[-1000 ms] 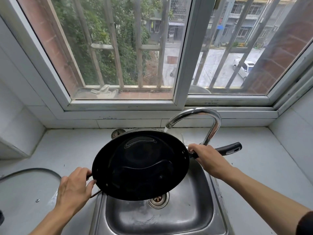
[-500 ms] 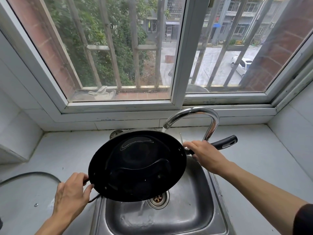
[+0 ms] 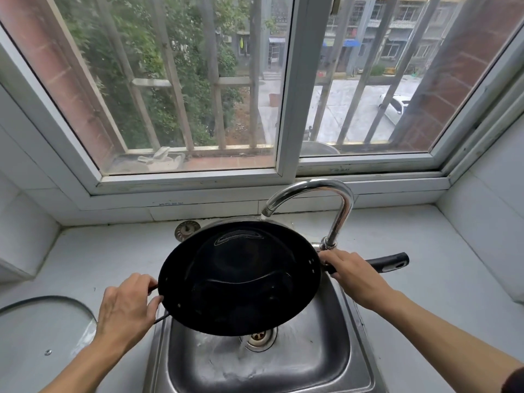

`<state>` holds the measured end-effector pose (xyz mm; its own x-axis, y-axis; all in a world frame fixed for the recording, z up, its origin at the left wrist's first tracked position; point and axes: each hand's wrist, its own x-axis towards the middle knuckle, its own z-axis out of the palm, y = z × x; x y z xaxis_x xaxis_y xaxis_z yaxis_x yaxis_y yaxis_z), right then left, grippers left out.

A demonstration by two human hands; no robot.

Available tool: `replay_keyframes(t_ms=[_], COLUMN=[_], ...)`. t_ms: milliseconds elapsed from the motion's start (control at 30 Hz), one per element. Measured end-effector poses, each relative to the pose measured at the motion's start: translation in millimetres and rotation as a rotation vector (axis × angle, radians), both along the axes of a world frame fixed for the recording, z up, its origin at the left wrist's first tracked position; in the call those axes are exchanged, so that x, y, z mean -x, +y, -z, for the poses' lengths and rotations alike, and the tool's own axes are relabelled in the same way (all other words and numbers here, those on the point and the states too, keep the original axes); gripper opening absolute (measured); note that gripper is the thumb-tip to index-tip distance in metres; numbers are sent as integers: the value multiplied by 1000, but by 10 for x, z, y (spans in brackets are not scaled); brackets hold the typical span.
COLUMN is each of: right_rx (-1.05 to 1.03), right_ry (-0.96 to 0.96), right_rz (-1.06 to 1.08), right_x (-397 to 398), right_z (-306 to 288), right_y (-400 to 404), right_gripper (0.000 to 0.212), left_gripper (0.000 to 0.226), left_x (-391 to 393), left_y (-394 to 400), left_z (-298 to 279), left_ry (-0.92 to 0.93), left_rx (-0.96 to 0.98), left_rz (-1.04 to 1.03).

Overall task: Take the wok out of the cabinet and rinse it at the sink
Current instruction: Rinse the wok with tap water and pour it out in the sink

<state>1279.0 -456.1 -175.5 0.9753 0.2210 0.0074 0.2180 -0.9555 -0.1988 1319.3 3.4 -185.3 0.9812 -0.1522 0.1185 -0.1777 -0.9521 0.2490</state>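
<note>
A black wok point(image 3: 241, 276) hangs tilted over the steel sink point(image 3: 354, 364), its near rim lowered toward me. A pool of water lies inside it and a thin stream falls from its low edge beside the drain point(image 3: 259, 337). My left hand point(image 3: 124, 310) grips the small wire loop handle on the wok's left side. My right hand point(image 3: 354, 275) is closed around the long black handle point(image 3: 392, 262) close to the rim. The curved chrome faucet point(image 3: 338, 205) arches over the wok's far edge.
A glass lid point(image 3: 42, 336) lies on the white counter at the lower left. A metal sink strainer point(image 3: 187, 229) sits behind the sink. The tiled window ledge and barred window rise just behind the faucet. White tiled walls close in both sides.
The wok has tipped a little further toward me and water now runs from its low edge into the sink. Both hands keep their holds.
</note>
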Motion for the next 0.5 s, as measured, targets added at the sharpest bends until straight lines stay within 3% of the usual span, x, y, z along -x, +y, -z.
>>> replay_keyframes(t_ms=[500], right_rx=[-70], right_ry=[67], right_rz=[164], right_x=[472], right_z=[170], right_y=[-351], right_gripper=[48], left_gripper=[31], left_x=[-251], left_y=[-461], left_z=[-127], left_ry=[-45], left_rx=[-107], left_rz=[149])
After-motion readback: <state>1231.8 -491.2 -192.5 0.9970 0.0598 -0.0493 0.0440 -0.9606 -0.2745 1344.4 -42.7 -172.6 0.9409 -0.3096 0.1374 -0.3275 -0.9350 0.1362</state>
